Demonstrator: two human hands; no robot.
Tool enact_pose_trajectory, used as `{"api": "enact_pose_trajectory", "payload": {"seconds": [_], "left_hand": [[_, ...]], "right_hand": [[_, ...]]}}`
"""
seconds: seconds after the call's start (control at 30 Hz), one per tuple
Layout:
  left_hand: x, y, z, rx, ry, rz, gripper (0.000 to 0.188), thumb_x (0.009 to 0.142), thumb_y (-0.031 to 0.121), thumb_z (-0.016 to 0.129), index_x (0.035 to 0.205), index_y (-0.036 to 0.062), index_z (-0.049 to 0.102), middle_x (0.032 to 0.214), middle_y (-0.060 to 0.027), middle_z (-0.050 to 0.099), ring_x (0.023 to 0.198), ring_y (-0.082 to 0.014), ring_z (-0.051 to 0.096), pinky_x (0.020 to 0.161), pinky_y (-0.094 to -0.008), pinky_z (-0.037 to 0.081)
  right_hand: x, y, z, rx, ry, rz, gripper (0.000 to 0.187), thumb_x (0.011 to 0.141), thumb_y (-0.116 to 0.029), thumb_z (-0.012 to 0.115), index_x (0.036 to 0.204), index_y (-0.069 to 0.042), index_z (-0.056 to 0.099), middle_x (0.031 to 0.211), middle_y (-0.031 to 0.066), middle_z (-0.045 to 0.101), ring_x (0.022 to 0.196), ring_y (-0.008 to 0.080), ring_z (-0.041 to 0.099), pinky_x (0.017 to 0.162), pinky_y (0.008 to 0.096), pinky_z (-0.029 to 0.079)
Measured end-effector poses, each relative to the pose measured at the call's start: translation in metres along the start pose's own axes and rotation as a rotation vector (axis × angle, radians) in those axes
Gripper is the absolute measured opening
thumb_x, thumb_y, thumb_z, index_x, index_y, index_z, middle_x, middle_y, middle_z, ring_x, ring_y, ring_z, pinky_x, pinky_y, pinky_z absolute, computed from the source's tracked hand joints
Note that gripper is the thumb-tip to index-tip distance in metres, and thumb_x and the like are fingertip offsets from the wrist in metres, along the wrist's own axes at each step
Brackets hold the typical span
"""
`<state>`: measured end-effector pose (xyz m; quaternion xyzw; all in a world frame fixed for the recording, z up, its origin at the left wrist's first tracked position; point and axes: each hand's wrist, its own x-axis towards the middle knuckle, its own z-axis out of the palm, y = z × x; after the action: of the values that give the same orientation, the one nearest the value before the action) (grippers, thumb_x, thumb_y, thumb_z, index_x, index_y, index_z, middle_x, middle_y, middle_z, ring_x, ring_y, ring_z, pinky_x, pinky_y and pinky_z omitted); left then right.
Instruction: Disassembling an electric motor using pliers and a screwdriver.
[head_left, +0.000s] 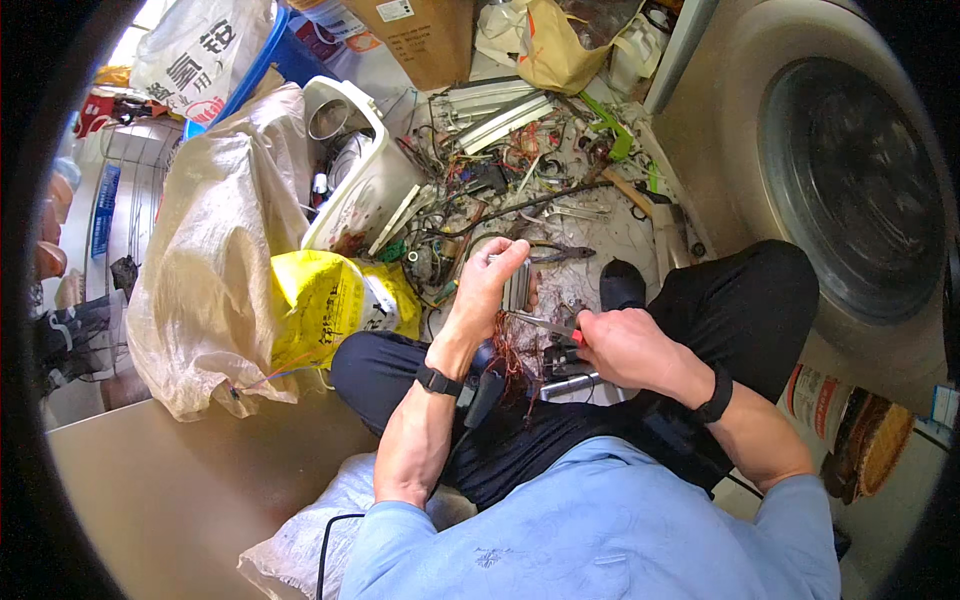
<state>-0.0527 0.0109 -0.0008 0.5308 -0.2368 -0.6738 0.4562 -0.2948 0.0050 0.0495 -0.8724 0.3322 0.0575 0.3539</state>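
Observation:
My left hand point(486, 285) is closed round a small grey metal block point(516, 286), held above the floor between my knees. A tangle of thin copper wires point(516, 362) hangs just below it. My right hand point(628, 346) grips a red-handled tool point(577, 337). Its slim metal shaft point(540, 321) points left, and the tip meets the wires at the block's lower end. My fingers hide most of the handle, so its exact kind is unclear. Beneath my hands lie a dark handheld device point(486, 388) and a silver metal part point(570, 384).
Ahead on the littered floor are black-handled pliers point(563, 253), a wrench point(577, 211), a hammer point(668, 228) and scrap wires. On the left stand a white bin point(372, 190), a yellow bag point(325, 305) and a woven sack point(215, 250). A front-loading washing machine point(740, 130) stands at right.

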Motion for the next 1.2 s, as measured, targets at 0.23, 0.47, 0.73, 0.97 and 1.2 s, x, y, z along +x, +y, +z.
{"api": "enact_pose_trajectory", "payload": {"seconds": [0.23,0.47,0.73,0.97,1.2], "left_hand": [[0.015,0.011,-0.034,-0.205,0.178,0.049,0.04,0.101,0.051,0.069,0.103,0.0119,0.06,0.077,-0.0093,0.068,0.058,-0.0215,0.067,0.051,-0.0322,0.055],[0.007,0.007,-0.034,-0.465,0.035,-0.036,0.047,0.104,0.056,0.059,0.106,0.0098,0.066,0.079,-0.0138,0.07,0.07,-0.0323,0.072,0.062,-0.0446,0.06],[-0.005,0.012,-0.008,-0.547,-0.139,-0.118,0.055,0.106,0.062,0.048,0.109,0.0096,0.066,0.08,-0.0126,0.066,0.075,-0.0324,0.069,0.065,-0.0449,0.058],[-0.012,0.011,-0.003,-0.5,-0.199,-0.155,0.058,0.105,0.065,0.047,0.11,0.0111,0.067,0.08,-0.0106,0.066,0.072,-0.0286,0.069,0.062,-0.0436,0.058],[-0.01,0.008,-0.006,-0.521,-0.163,-0.148,0.058,0.105,0.066,0.049,0.109,0.0113,0.067,0.082,-0.012,0.068,0.071,-0.0306,0.069,0.065,-0.0462,0.06]], "right_hand": [[-0.025,-0.004,0.013,0.132,0.114,-0.053,0.018,0.093,-0.017,0.069,0.095,-0.002,0.059,0.076,0.0218,0.069,0.075,0.044,0.071,0.067,0.0553,0.055],[-0.015,0.008,0.006,0.1,0.047,-0.041,0.013,0.09,-0.009,0.065,0.097,0.001,0.058,0.079,0.0236,0.07,0.078,0.044,0.072,0.07,0.0549,0.056],[-0.001,0.004,-0.003,0.075,-0.004,-0.041,0.019,0.085,-0.001,0.059,0.103,0.004,0.057,0.082,0.0279,0.071,0.084,0.0476,0.071,0.074,0.0566,0.055],[-0.001,-0.005,-0.015,0.067,-0.07,-0.031,0.018,0.084,-0.001,0.06,0.102,0.003,0.058,0.084,0.027,0.071,0.085,0.0472,0.071,0.075,0.0563,0.056],[-0.002,0.0,-0.008,0.044,-0.002,-0.039,0.021,0.083,-0.002,0.062,0.103,0.0,0.057,0.085,0.0251,0.072,0.085,0.0462,0.072,0.075,0.0561,0.056]]}}
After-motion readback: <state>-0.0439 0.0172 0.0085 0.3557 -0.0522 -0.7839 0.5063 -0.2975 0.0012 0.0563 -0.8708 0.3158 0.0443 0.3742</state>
